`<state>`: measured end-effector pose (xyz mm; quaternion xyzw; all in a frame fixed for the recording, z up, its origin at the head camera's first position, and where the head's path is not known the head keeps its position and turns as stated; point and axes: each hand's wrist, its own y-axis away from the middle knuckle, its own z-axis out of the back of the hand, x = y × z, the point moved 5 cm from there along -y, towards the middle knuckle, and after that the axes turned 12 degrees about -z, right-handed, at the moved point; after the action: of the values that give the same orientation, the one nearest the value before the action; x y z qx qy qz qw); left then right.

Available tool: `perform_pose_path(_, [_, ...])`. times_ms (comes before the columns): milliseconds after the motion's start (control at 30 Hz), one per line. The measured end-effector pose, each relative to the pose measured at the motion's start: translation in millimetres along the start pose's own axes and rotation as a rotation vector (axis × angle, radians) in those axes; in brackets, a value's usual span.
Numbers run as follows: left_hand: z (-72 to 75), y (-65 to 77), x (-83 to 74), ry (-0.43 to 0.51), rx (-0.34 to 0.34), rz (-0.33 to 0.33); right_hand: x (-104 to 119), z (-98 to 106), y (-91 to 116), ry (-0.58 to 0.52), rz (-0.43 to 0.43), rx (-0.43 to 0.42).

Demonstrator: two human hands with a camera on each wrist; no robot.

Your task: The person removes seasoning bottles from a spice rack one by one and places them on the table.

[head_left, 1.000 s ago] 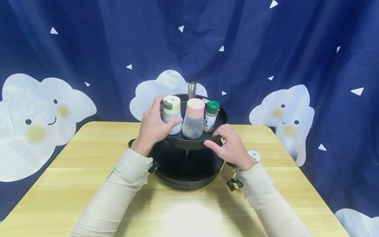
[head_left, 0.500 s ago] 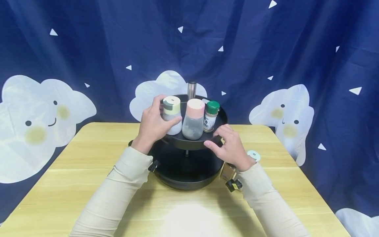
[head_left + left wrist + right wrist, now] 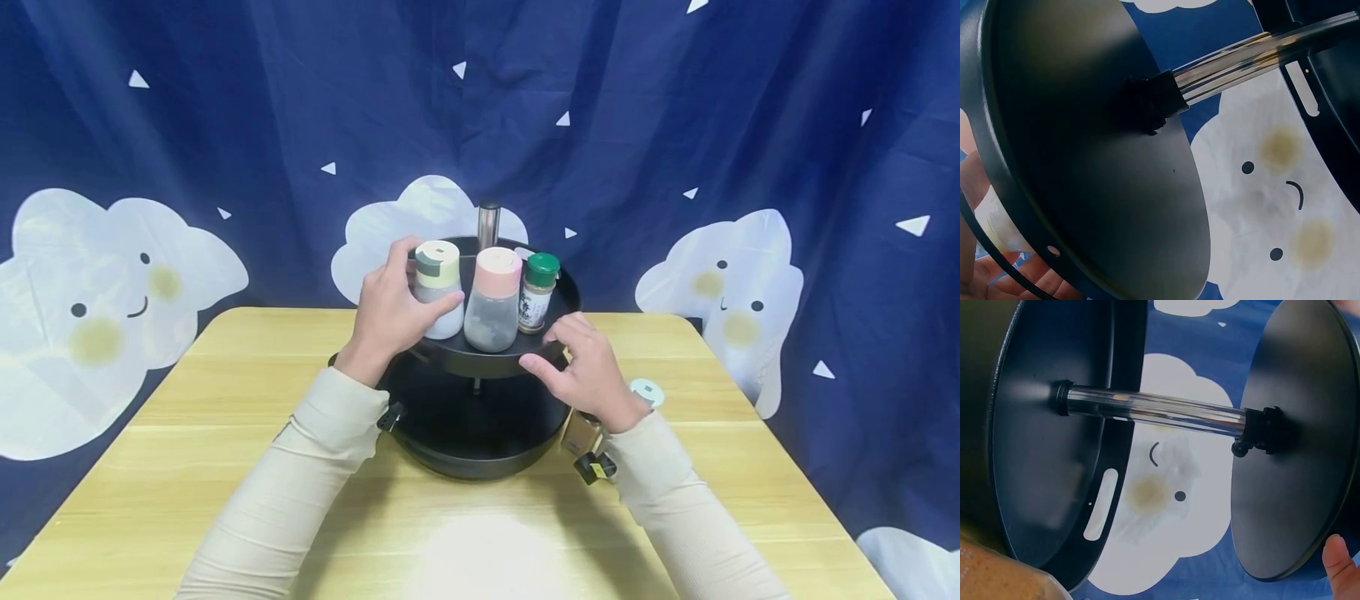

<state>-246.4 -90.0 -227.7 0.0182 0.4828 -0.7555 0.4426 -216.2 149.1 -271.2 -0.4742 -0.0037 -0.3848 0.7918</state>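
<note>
On the upper tray of a black two-tier rack (image 3: 472, 363), several seasoning containers stand in a row. My left hand (image 3: 390, 312) holds the leftmost one, a white seasoning jar (image 3: 437, 268) with a yellow-and-grey lid, thumb in front and fingers behind. Beside it stands a jar with a pink lid (image 3: 492, 304), then a spice bottle (image 3: 536, 292) with a green cap. My right hand (image 3: 588, 371) grips the tray's right front rim, its thumb (image 3: 1337, 557) against the outer wall in the right wrist view. Its other fingers are partly hidden.
Below is the rack's lower tray (image 3: 472, 468), joined by a metal pole (image 3: 1229, 65). Right of it, partly behind my right wrist, stand a brown-filled container (image 3: 581, 433) and one with a white lid (image 3: 647, 392). A blue cloud-print curtain (image 3: 637, 100) hangs behind the wooden table (image 3: 225, 417).
Both hands keep their places on the jar and the tray rim. Only a slight shift of the head view shows.
</note>
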Motion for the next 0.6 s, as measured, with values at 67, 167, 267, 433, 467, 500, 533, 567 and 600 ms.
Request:
perform_pose_path(67, [0.0,-0.1,0.1,0.002,-0.002,-0.001,-0.1,0.0,0.1,0.004,-0.001,0.001])
perform_pose_path(167, [0.1,-0.1,-0.2,0.004,-0.001,0.000,-0.1,-0.1,0.3,0.005,-0.004,0.006])
perform_pose_path(267, [0.3,-0.3,-0.7,0.003,0.000,-0.002,0.3,0.2,0.2,0.002,-0.003,0.005])
perform_pose_path(433, [1.4,-0.6,-1.8,0.001,-0.007,-0.008,0.9,0.7,0.2,-0.003,0.003,-0.006])
perform_pose_path(467, [1.6,-0.6,-2.0,0.001,-0.009,-0.009,1.0,0.8,0.3,-0.004,0.003,-0.008])
perform_pose_path(500, [1.7,-0.6,-1.9,0.000,-0.011,-0.009,1.2,0.8,0.5,-0.005,0.003,-0.010])
perform_pose_path(533, [1.8,-0.6,-1.8,-0.002,-0.011,-0.009,1.4,0.7,0.6,-0.007,0.003,-0.013])
perform_pose_path(567, [2.0,-0.6,-2.0,-0.002,-0.012,-0.009,1.6,0.7,0.8,-0.008,0.004,-0.015])
perform_pose_path(600, [2.3,-0.6,-2.1,-0.002,-0.013,-0.007,1.6,0.5,1.0,-0.008,0.002,-0.016])
